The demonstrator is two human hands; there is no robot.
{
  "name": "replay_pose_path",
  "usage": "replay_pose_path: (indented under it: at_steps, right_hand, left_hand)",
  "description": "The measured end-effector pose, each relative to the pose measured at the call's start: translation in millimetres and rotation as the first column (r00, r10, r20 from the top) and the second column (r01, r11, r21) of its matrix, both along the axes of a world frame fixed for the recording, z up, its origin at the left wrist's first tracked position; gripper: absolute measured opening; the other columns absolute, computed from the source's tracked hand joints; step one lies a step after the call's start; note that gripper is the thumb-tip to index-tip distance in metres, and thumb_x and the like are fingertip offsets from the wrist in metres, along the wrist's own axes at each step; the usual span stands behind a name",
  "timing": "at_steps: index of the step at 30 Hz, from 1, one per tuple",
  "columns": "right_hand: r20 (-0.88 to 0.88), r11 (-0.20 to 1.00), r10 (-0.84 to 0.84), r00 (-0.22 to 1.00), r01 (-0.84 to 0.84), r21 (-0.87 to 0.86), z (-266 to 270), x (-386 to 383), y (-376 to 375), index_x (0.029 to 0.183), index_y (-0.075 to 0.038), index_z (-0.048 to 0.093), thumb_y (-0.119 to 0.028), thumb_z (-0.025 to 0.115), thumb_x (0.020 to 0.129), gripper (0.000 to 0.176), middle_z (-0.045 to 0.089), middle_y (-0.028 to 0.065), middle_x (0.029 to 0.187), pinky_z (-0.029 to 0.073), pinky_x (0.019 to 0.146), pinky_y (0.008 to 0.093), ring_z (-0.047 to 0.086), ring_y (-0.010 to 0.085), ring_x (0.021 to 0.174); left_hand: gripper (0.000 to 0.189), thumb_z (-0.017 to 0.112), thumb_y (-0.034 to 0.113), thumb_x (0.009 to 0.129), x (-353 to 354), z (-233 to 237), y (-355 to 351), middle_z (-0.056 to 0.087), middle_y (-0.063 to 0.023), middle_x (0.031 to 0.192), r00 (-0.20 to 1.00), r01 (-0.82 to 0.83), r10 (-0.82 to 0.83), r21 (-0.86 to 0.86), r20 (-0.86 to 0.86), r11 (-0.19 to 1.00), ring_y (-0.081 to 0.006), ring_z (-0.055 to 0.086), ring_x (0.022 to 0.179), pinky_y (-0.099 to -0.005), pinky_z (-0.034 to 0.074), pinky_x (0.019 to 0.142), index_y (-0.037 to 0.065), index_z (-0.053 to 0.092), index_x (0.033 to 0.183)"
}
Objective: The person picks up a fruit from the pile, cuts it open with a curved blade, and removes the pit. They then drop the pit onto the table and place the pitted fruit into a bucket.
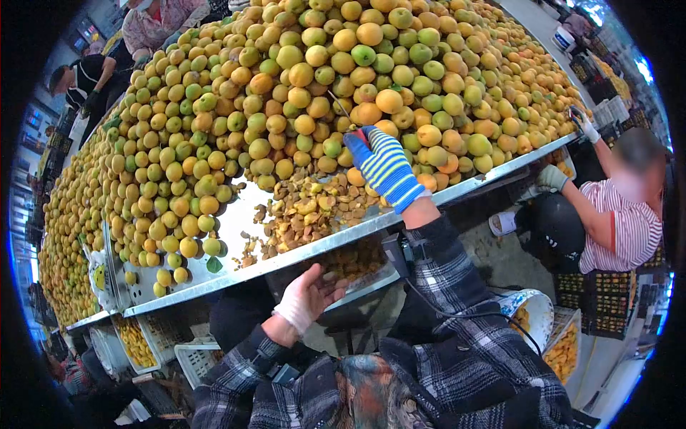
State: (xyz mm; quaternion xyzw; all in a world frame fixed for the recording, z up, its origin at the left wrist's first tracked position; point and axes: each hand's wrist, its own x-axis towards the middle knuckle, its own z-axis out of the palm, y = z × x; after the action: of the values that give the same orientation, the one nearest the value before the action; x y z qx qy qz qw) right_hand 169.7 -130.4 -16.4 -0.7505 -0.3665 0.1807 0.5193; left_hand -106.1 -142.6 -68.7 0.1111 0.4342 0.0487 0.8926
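My right hand (388, 166), in a blue and yellow striped glove, is closed around what looks like a small knife (340, 105); its thin blade points away toward the heaped apricots (300, 74). The handle is mostly hidden, with a bit of red showing at the fingers. My left hand (307, 294), with a white wrap around the palm and wrist, is open and holds nothing. It hovers below the near edge of the metal table (246, 207), palm turned up. Brown pits and yellow fruit scraps (307, 207) lie on the table between the hands and the heap.
Below the table edge sits a bin of fruit pieces (357, 261). A white bucket (532, 314) and a crate of yellow pieces (563, 354) stand at right. A co-worker in a striped shirt (622, 222) sits nearby; others work across the heap. White crates (196, 357) stand lower left.
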Motion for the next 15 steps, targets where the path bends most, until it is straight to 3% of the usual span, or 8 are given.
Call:
replay_pose_path:
  at_steps: [1,3,5,7,8,10,11,15]
  right_hand:
    - [-0.002,1.000,-0.004,1.000,0.004,0.000,2,1,-2,0.088,0.001,0.059,-0.034,0.061,0.088,0.035,0.063,0.0211,0.074,0.048,0.064,0.0427,0.061,0.0366,0.068]
    - [0.196,0.999,0.011,0.981,-0.003,-0.042,11,-2,-5,0.087,0.001,0.059,-0.038,0.062,0.086,0.039,0.063,0.0237,0.078,0.049,0.067,0.0462,0.062,0.0418,0.075]
    - [0.181,0.999,0.025,0.983,-0.018,-0.040,12,-3,-5,0.089,0.001,0.060,-0.038,0.062,0.086,0.039,0.063,0.0249,0.079,0.049,0.068,0.0468,0.061,0.0423,0.076]
    - [0.190,1.000,-0.006,0.982,0.006,-0.003,11,0,-6,0.090,0.001,0.060,-0.037,0.062,0.086,0.039,0.063,0.0247,0.079,0.049,0.068,0.0465,0.061,0.0422,0.076]
    - [0.217,1.000,-0.021,0.976,0.022,-0.003,8,4,-5,0.091,0.002,0.060,-0.038,0.062,0.085,0.040,0.063,0.0247,0.078,0.049,0.067,0.0464,0.061,0.0421,0.075]
    - [0.243,0.999,-0.040,0.969,0.043,-0.006,10,6,-8,0.090,0.002,0.060,-0.038,0.062,0.085,0.040,0.063,0.0248,0.078,0.049,0.067,0.0463,0.061,0.0420,0.075]
    - [0.268,0.998,-0.053,0.962,0.058,-0.009,12,7,-9,0.090,0.002,0.059,-0.038,0.063,0.085,0.041,0.063,0.0249,0.078,0.049,0.067,0.0462,0.061,0.0420,0.075]
    - [0.277,0.998,-0.057,0.959,0.064,-0.016,13,8,-11,0.087,0.001,0.058,-0.039,0.064,0.084,0.040,0.063,0.0242,0.077,0.049,0.065,0.0469,0.062,0.0417,0.074]
  left_hand:
    - [0.038,0.047,0.029,0.096,0,8,7,0.058,-0.0160,0.114,1.000,0.004,-0.004,0.000,-0.002,1.000,-0.0298,0.060,0.094,-0.0397,0.053,0.076,0.002,0.046,0.123]
    - [0.037,0.046,0.029,0.096,9,34,34,0.063,-0.0125,0.103,0.898,0.393,-0.439,0.403,0.024,0.826,-0.0217,0.063,0.077,-0.0304,0.052,0.064,0.001,0.048,0.120]
    - [0.033,0.046,0.024,0.095,36,58,61,0.064,-0.0107,0.096,0.906,0.350,-0.390,0.812,-0.166,0.467,-0.0145,0.062,0.068,-0.0250,0.048,0.056,-0.002,0.052,0.114]
    - [0.021,0.052,0.012,0.091,64,39,98,0.065,-0.0093,0.098,0.959,0.259,-0.173,0.942,-0.224,0.216,-0.0143,0.062,0.073,-0.0270,0.050,0.064,0.002,0.056,0.110]
    - [0.021,0.058,0.011,0.088,81,60,104,0.065,-0.0105,0.098,0.946,0.306,-0.043,0.927,-0.322,-0.217,-0.0193,0.063,0.082,-0.0305,0.050,0.073,0.003,0.057,0.108]
    - [0.028,0.060,0.011,0.084,110,57,131,0.061,-0.0136,0.108,0.928,0.340,0.075,0.750,-0.364,-0.567,-0.0341,0.061,0.095,-0.0388,0.049,0.080,0.005,0.055,0.111]
    - [0.031,0.060,0.012,0.082,121,55,140,0.057,-0.0132,0.116,0.921,0.349,0.120,0.645,-0.372,-0.680,-0.0364,0.060,0.094,-0.0417,0.050,0.080,0.006,0.053,0.112]
    - [0.033,0.063,0.014,0.079,152,45,147,0.058,-0.0134,0.114,0.722,0.601,0.256,0.398,-0.642,-0.693,-0.0345,0.060,0.097,-0.0418,0.050,0.078,0.008,0.055,0.110]
